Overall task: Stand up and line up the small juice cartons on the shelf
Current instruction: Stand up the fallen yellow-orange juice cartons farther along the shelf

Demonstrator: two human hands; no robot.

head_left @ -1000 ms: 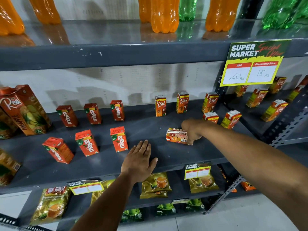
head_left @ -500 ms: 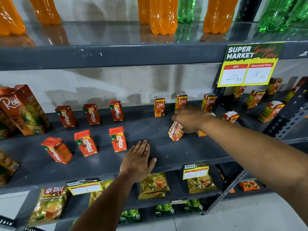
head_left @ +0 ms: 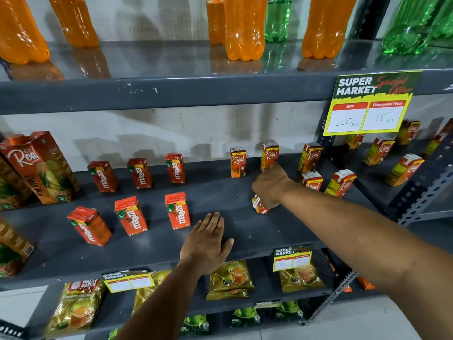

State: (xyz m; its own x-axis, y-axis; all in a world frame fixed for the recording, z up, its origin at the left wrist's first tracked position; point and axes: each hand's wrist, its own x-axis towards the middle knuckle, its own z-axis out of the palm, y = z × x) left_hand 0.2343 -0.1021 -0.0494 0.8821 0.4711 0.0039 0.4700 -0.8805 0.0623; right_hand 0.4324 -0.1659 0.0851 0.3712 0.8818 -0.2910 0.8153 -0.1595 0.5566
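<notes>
My right hand (head_left: 269, 186) is closed over the top of a small Real juice carton (head_left: 259, 206) that stands on the grey middle shelf (head_left: 232, 231); only the carton's bottom shows under the fingers. Behind it three Real cartons stand in a back row, among them one at centre (head_left: 237, 162) and one just behind my hand (head_left: 269, 156). Two more Real cartons (head_left: 340, 182) stand to the right. Red Maaza cartons stand in two rows at the left, with the front left one (head_left: 89, 225) tilted. My left hand (head_left: 208, 241) lies flat and open on the shelf's front part, holding nothing.
A large Real pineapple carton (head_left: 41, 165) stands at the far left. Orange and green bottles (head_left: 242, 28) fill the shelf above. A yellow price sign (head_left: 367, 104) hangs at upper right. Tea packets (head_left: 230, 278) lie on the shelf below. A perforated upright (head_left: 416, 202) borders the right.
The carton lay on its side in my right hand a second ago; the hand has tipped it upright and shifted it slightly back. My left hand has stayed flat on the shelf.
</notes>
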